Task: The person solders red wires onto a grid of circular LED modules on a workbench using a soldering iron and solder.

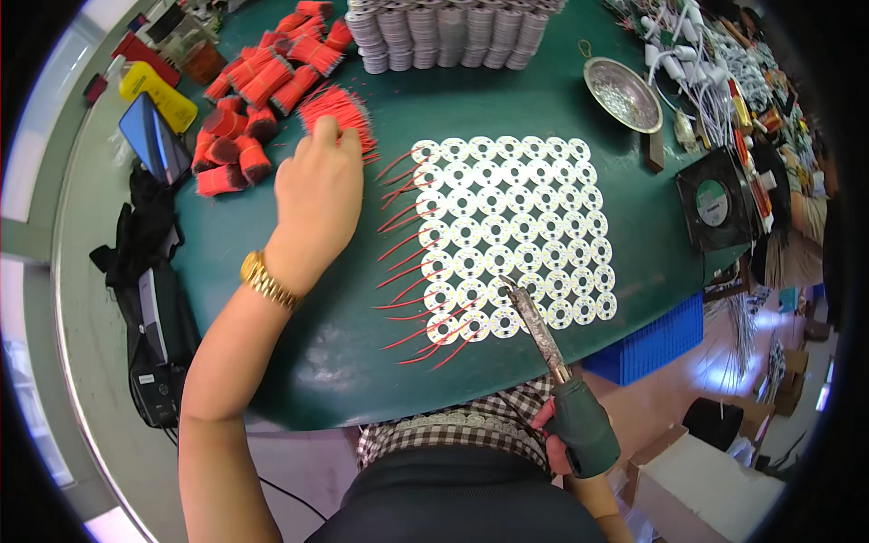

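Observation:
My left hand (321,181), with a gold watch at its wrist, reaches into a loose heap of short red wires (337,110). Its fingers are bent together over the wires; the hand hides whatever lies between the fingertips. A soldering iron (579,421) with a dark green handle is gripped in my right hand (554,439), mostly hidden behind the handle. The iron's tip points at a panel of round white circuit boards (498,226), set in rows with a hole in each disc. Red wires (407,262) stick out leftward from the left column and from some lower discs beside it.
Bundles of red wire (258,77) lie at the far left, beside a yellow bottle (158,95) and a phone (154,136). Stacked discs (444,36) stand at the back. A metal bowl (625,95) and a black fan (718,201) sit at the right. Below is a blue crate (647,344).

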Motion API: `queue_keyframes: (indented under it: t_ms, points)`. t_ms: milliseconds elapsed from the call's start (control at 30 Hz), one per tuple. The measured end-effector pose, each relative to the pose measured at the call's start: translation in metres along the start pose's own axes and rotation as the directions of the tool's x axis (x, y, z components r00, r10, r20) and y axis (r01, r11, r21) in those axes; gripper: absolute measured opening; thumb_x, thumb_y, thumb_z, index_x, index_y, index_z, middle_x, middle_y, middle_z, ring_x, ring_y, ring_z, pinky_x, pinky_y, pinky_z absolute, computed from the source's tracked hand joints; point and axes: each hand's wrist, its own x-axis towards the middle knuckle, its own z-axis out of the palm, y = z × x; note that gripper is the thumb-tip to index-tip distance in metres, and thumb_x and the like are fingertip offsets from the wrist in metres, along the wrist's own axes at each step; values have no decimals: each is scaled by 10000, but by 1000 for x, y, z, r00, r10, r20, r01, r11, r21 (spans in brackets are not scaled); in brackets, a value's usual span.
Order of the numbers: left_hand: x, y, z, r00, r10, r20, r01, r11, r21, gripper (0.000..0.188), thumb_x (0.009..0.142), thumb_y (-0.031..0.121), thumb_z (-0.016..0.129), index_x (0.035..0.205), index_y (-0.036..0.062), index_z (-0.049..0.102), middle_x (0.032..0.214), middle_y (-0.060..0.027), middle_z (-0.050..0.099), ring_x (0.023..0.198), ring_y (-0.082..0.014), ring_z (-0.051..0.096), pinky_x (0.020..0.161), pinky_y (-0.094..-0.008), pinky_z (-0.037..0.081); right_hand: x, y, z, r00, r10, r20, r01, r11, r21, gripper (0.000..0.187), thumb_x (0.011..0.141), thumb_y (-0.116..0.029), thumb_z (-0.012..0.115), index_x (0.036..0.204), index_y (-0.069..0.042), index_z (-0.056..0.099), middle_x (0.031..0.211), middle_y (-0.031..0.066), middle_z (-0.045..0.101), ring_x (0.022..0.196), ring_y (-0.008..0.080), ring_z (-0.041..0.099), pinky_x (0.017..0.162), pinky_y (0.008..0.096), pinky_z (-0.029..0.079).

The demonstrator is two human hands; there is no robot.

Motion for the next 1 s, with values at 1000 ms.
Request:
queue_keyframes:
  t_ms: [1000]
  points:
    - [9, -33, 3, 960, -229, -162, 178, 943, -280, 115, 927, 170, 662, 919, 59, 631, 911, -117, 680, 888, -325, 620, 755, -456, 475, -3, 8, -2, 997, -80, 1, 80, 992, 100, 617, 918, -451, 650, 1300, 17, 522, 855, 126, 621, 696, 176, 615, 579, 277, 474]
